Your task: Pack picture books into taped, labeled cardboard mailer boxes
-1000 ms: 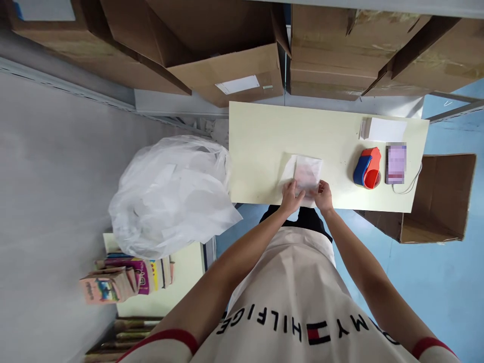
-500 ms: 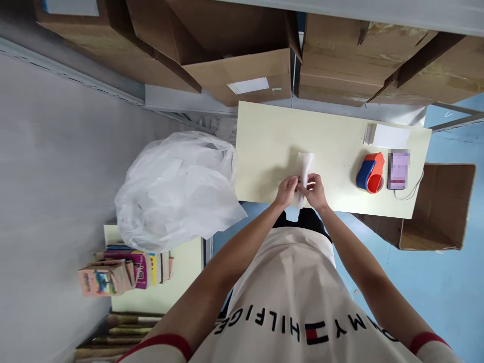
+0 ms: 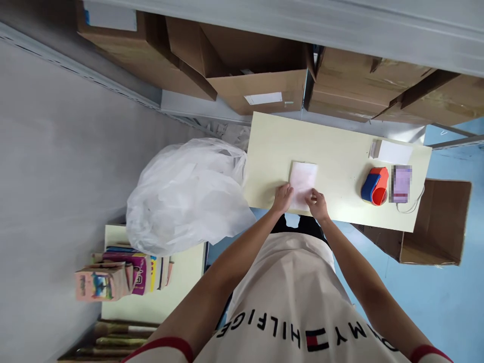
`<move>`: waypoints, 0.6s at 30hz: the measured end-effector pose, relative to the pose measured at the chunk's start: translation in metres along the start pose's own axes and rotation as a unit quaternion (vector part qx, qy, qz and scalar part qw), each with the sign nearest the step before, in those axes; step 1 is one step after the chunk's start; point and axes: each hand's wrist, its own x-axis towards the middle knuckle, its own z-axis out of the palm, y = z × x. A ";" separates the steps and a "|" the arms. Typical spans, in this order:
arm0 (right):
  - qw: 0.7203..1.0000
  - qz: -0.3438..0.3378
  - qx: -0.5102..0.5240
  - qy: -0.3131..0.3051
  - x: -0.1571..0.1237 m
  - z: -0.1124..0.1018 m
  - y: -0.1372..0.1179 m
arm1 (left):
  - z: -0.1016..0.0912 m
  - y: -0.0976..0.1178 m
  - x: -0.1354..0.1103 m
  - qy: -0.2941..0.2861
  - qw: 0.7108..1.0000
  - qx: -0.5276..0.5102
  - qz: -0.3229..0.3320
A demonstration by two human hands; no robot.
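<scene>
A flat, pale pinkish-white rectangular packet (image 3: pixel 303 180) lies on the cream table near its front edge. It looks like something wrapped in a thin white sheet; the contents cannot be made out. My left hand (image 3: pixel 283 198) is closed at the packet's left edge, fingers curled against it. At the lower right edge, my right hand (image 3: pixel 317 204) pinches the wrapping between thumb and fingers. Farther right on the same table (image 3: pixel 272 146) stands a red and blue tape dispenser (image 3: pixel 374 186), apart from both hands.
Right on the table are a white stack (image 3: pixel 393 150) and a blurred purple phone-like thing (image 3: pixel 401 184) with a cable. A big translucent plastic bag (image 3: pixel 185 196) bulges at left, above books (image 3: pixel 113 277). Cardboard boxes (image 3: pixel 260 91) line the shelf behind; an open carton (image 3: pixel 446 222) stands right.
The packet, seen narrow and upright between my hands before, now lies flat and broad on the table. My hands have moved apart to its two sides. The camera view has shifted slightly.
</scene>
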 end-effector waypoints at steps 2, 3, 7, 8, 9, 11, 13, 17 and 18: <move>1.000 0.013 0.000 0.007 0.003 0.006 -0.006 | -0.001 -0.002 -0.003 -0.011 0.999 -0.009 -0.049; 1.000 0.019 0.000 0.011 0.005 0.009 -0.010 | -0.002 -0.002 -0.004 -0.012 0.998 -0.018 -0.064; 0.999 0.033 0.004 0.004 0.018 0.025 -0.034 | -0.012 0.000 0.005 0.016 0.998 -0.042 -0.033; 1.000 0.030 0.007 -0.003 0.023 0.030 -0.041 | -0.016 0.001 0.011 0.025 0.999 -0.042 -0.022; 1.000 0.025 0.010 -0.010 0.029 0.036 -0.048 | -0.022 0.003 0.017 0.033 0.999 -0.040 -0.013; 1.000 0.005 0.019 -0.022 0.041 0.048 -0.063 | -0.034 0.007 0.033 0.051 0.998 -0.037 -0.003; 0.999 -0.016 0.029 -0.032 0.055 0.062 -0.078 | -0.048 0.012 0.051 0.066 0.997 -0.030 0.007; 0.997 -0.040 0.050 -0.030 0.083 0.090 -0.108 | -0.074 0.022 0.090 0.078 0.996 0.003 0.038; 0.997 -0.046 0.053 -0.030 0.090 0.096 -0.115 | -0.080 0.024 0.099 0.079 0.996 0.013 0.044</move>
